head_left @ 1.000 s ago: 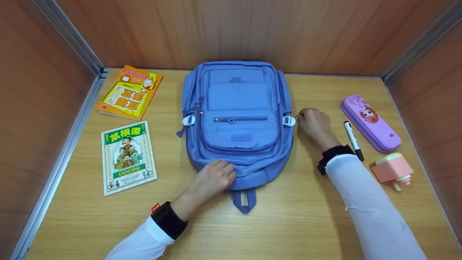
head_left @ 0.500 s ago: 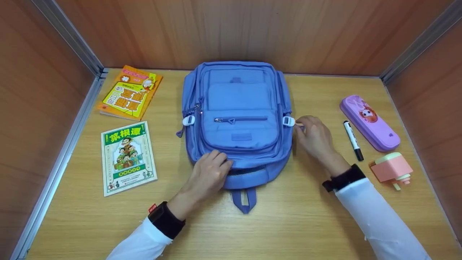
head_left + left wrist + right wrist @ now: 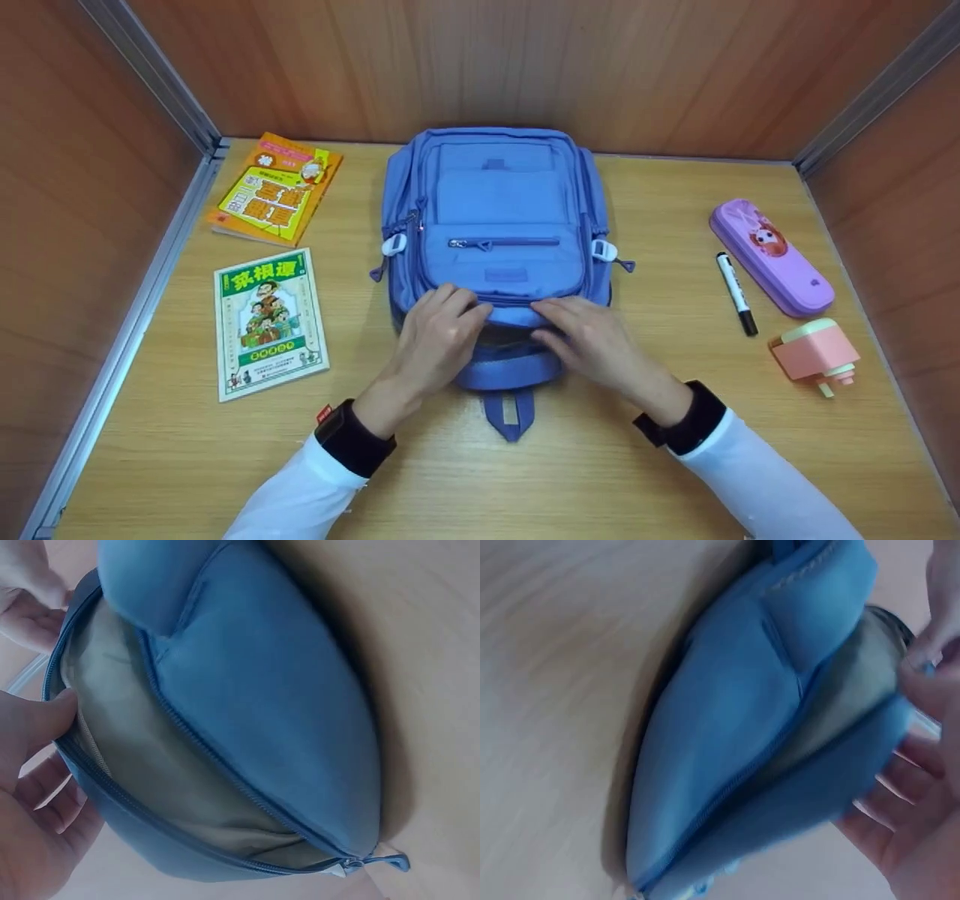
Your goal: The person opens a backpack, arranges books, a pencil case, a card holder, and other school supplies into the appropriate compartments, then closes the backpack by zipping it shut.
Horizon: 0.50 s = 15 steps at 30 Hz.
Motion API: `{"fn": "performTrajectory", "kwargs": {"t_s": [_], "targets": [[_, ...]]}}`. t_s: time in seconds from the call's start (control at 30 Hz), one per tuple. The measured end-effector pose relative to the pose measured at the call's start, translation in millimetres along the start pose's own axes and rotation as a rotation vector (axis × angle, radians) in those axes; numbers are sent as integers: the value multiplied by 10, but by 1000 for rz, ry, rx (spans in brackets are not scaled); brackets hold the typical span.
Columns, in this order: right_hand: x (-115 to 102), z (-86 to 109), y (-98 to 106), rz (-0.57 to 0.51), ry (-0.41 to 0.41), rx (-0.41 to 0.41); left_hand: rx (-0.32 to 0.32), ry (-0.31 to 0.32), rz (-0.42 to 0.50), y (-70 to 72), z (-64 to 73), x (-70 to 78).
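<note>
A blue backpack (image 3: 499, 202) lies on the table with its top handle toward me and its main zip parted. My left hand (image 3: 442, 334) grips the upper edge of the opening, thumb inside and fingers outside, as the left wrist view shows. On the same edge, further right, my right hand (image 3: 596, 341) pinches the fabric between thumb and fingers. Between the hands the pale lining (image 3: 142, 727) shows in the left wrist view. A zip pull (image 3: 625, 265) sticks out at the bag's right side. What lies deep inside the bag is hidden.
On the left lie an orange book (image 3: 276, 191) and a green-and-white book (image 3: 271, 326). On the right are a purple pencil case (image 3: 772, 259), a black-and-white marker (image 3: 736, 294) and a pink block-shaped object (image 3: 814, 351). Wooden panels (image 3: 495, 67) stand around the table.
My right hand has left the zip pull at the bag's right side and moved left to the opening's edge. The left hand has lifted that edge, and the gap is wider.
</note>
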State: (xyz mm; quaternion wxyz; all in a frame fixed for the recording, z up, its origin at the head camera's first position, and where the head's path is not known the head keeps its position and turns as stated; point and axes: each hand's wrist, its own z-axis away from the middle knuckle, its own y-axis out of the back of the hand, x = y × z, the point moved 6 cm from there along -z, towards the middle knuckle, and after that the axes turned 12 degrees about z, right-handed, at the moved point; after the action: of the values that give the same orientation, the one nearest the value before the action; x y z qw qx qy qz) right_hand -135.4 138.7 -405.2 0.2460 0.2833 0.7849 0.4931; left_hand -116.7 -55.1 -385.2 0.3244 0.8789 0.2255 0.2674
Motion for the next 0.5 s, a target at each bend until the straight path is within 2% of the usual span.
{"fn": "performTrajectory", "kwargs": {"t_s": [0.17, 0.27, 0.4, 0.5], "targets": [[1, -80, 17, -11, -35, 66, -14, 4, 12, 39, 42, -9], [6, -121, 57, -19, -45, 100, -13, 41, 41, 92, 127, -71], [28, -165, 148, -28, -64, 157, -1, 195, 68, 220, 292, -287], [37, -201, 219, -25, -69, 185, -7, 350, 15, 351, 470, -528]]}}
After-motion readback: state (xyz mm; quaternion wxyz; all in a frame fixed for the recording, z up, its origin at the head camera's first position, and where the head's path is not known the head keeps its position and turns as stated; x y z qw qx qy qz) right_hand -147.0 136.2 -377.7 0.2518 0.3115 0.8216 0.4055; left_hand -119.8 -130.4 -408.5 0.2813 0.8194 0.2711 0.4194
